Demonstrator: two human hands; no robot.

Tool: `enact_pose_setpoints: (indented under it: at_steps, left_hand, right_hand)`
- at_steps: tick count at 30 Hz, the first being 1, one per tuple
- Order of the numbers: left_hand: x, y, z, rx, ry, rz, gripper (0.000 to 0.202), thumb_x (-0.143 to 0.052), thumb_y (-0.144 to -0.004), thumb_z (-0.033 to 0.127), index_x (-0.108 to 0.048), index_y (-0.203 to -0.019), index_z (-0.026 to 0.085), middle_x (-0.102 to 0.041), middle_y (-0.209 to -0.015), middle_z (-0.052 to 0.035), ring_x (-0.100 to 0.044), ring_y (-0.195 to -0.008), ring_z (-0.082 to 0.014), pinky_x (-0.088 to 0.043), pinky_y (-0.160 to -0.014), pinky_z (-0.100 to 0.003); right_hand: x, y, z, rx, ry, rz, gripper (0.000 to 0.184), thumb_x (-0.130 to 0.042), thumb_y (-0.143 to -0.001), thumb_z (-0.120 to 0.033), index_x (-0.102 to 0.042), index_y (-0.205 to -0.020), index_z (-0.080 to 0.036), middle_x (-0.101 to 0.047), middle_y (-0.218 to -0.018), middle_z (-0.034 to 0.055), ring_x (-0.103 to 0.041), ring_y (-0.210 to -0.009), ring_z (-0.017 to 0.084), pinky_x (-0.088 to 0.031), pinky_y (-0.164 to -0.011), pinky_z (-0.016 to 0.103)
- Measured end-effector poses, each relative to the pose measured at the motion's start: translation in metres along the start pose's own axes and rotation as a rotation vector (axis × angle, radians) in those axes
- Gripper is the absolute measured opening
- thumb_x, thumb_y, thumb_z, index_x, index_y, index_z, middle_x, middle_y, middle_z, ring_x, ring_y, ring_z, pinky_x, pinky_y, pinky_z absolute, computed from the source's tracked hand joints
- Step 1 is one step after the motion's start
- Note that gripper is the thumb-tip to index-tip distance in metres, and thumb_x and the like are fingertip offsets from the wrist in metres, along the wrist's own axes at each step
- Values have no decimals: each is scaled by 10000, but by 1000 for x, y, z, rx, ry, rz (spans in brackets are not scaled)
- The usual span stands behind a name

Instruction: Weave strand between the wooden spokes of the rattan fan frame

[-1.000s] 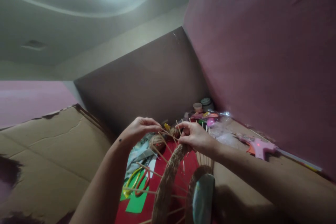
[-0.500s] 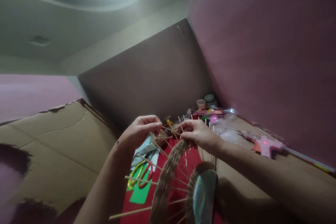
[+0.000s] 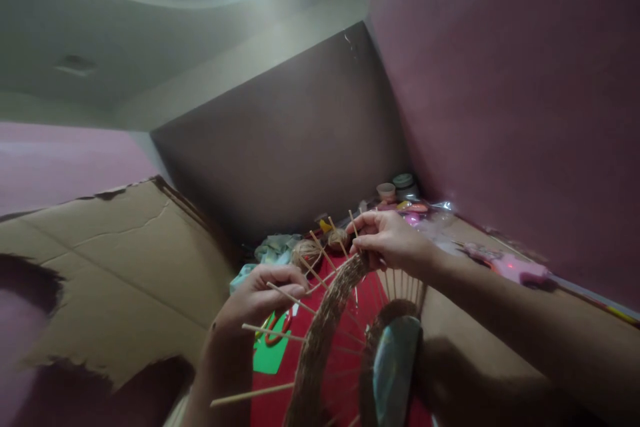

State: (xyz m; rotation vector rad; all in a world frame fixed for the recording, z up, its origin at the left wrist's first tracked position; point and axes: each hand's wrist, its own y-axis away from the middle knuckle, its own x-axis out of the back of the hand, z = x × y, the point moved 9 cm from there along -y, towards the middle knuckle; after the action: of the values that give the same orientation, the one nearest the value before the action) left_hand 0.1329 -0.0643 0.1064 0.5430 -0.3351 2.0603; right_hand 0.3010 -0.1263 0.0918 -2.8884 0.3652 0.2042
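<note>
A curved band of woven brown twine (image 3: 327, 327) stands in front of me, with thin wooden sticks (image 3: 253, 394) poking out through its outer edge. An inner woven ring (image 3: 371, 347) surrounds a shiny bluish panel (image 3: 397, 363), and sticks span the gap between ring and band. My left hand (image 3: 273, 290), left of the band, pinches a strand of twine (image 3: 320, 281) that runs over to the sticks. At the top end of the band, my right hand (image 3: 387, 240) is closed on the weave beside a stick; its lower fingers are partly hidden.
Balls of twine (image 3: 306, 253) lie behind the band on red material (image 3: 273, 400). Scissors (image 3: 280, 330) rest on a green piece (image 3: 270, 355). A pink glue gun (image 3: 517, 270) with a lit red light sits right. Torn cardboard (image 3: 115, 280) rises left; cups (image 3: 386, 191) stand far back.
My left hand has moved down and to the left, drawing the strand along the band's outer side. My right hand stays at the band's top end. The view has shifted slightly.
</note>
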Motion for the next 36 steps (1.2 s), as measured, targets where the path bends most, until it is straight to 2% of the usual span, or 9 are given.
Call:
enact_pose_setpoints:
  at_steps: [5,10,16,21,24,26,30,32,36]
  left_hand:
    - [-23,5,23,-100,-197,-167,215,-592,-784,322,-647,-722,123,-502,-597,-9,-422,-527,-93,-318,-482,-223]
    - [-34,9,32,-111,-243,-227,206,-575,-802,319,-651,-794,127,-499,-581,3,-408,-497,-79,-306,-453,-211]
    - [-34,4,39,-118,-117,-76,256,-590,-773,393,-629,-822,145,-478,-617,16,-385,-543,-84,-297,-481,-216]
    - [-35,-4,50,-197,-273,88,240,-567,-808,376,-619,-742,151,-519,-668,-1,-426,-631,-106,-337,-576,-242]
    - [-38,-7,49,-227,-306,102,255,-535,-831,379,-618,-738,156,-535,-676,-9,-438,-633,-113,-338,-572,-247]
    - [-37,-8,48,-237,-297,101,254,-527,-836,370,-618,-738,153,-554,-688,-17,-453,-635,-117,-345,-570,-248]
    - [-33,-6,53,-274,-263,119,232,-555,-814,339,-631,-714,143,-592,-707,-39,-496,-648,-134,-373,-576,-254]
    - [-33,-4,55,-269,-251,109,227,-564,-805,334,-642,-719,139,-599,-701,-43,-510,-649,-141,-386,-579,-259]
    - [-38,0,55,-223,-203,51,214,-580,-794,332,-656,-763,135,-592,-682,-38,-511,-624,-134,-387,-556,-256]
  right_hand:
    - [-1,5,-6,-14,89,5,246,-469,-685,-29,-516,-899,-143,-601,-569,-28,-432,-293,42,-303,-265,149]
    - [0,6,-6,10,109,24,263,-470,-670,-14,-498,-890,-156,-566,-540,-40,-450,-312,59,-333,-266,155]
    - [15,3,-5,22,52,132,216,-483,-679,-30,-466,-833,-180,-543,-560,-30,-535,-381,109,-467,-338,235]
    - [26,-1,-7,18,82,171,203,-487,-682,-31,-457,-823,-173,-543,-554,-15,-532,-392,112,-451,-334,229]
    - [28,-4,-7,17,133,169,247,-484,-689,-42,-474,-906,-159,-550,-591,-10,-502,-376,102,-423,-327,230]
    - [33,-3,-12,87,207,223,325,-499,-699,-67,-475,-1013,-150,-582,-695,16,-504,-410,97,-439,-367,249]
    - [40,24,-51,534,410,474,396,-541,-710,-105,-505,-1100,-160,-585,-917,61,-562,-678,124,-476,-576,261]
    - [27,31,-57,605,392,388,326,-522,-733,-118,-539,-1054,-171,-586,-888,40,-539,-670,108,-450,-564,241]
    - [-11,26,-41,380,223,-14,251,-526,-725,-107,-540,-972,-150,-587,-776,4,-485,-533,58,-370,-441,192]
